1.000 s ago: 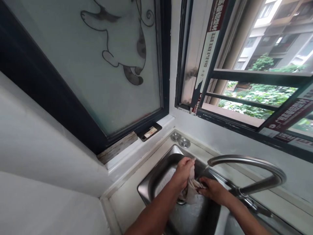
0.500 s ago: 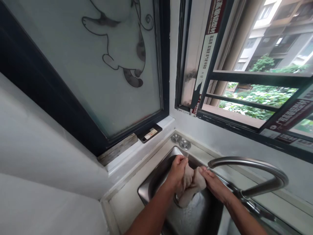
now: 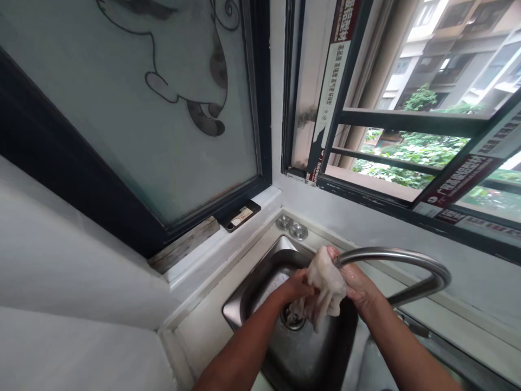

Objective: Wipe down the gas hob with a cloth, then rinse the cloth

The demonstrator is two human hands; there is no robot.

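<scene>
You are holding a pale cloth (image 3: 326, 285) in both hands, over the metal sink (image 3: 233, 310). Your left hand (image 3: 299, 286) is gripping the cloth's near left side, its fingers curling closed into the folds. Your right hand (image 3: 353, 279) is cupping the cloth from the far right side; the cloth is hiding most of those fingers, so you cannot tell how tightly they are closing. The skin there is shining as if wet.

The cloth is bunching up between your two hands, its lower edge hanging in loose folds above the basin. Just below and to the left, the drain (image 3: 293, 326) is showing in the sink floor. Something pale is lying over it, but you cannot tell whether it is part of the cloth or water.

The curved tap (image 3: 396, 252) is arching in from the right, its mouth pointing at the cloth's upper right edge and crossing in front of your right hand. Behind the sink, two round metal strainers (image 3: 298, 232) are sitting side by side on the counter (image 3: 203, 336). On the ledge to the left, a flat dark object (image 3: 240, 215) bearing a label is lying beside a worn board (image 3: 185, 245).
</scene>
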